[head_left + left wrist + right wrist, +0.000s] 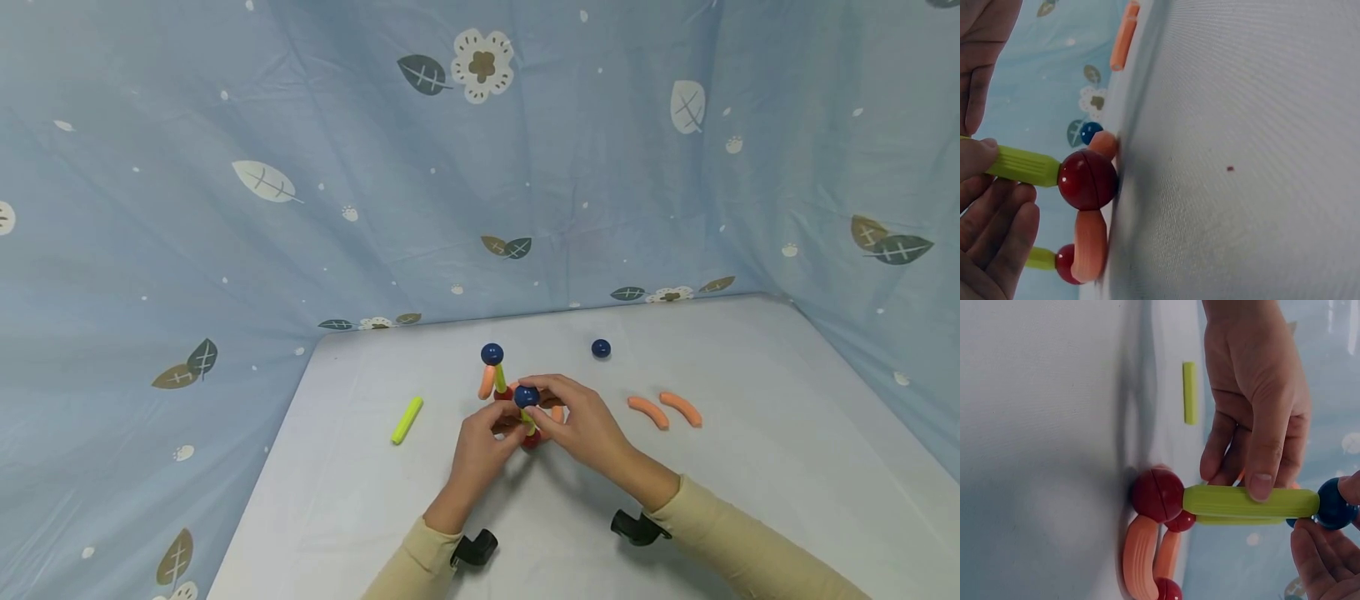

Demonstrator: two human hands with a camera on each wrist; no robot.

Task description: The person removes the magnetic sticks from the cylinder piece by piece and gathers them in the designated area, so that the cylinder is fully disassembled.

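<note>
My left hand [483,446] pinches an upright yellow-green rod [1250,501] between thumb and fingers. At the rod's lower end is a red ball [1088,179], low against the table. My right hand [588,425] grips a dark blue ball [527,397] at the top end of the same rod. Curved orange sticks [1141,556] link this red ball to others at the base of the structure. Behind the hands stands a second yellow-green rod [501,379], topped by another blue ball [492,354]. My fingers partly hide the base in the head view.
A loose yellow-green rod [407,420] lies left of the structure. Two curved orange pieces [681,409] lie to the right, and a single blue ball [601,348] sits farther back. A patterned blue cloth [420,183] hangs behind the white table [337,500].
</note>
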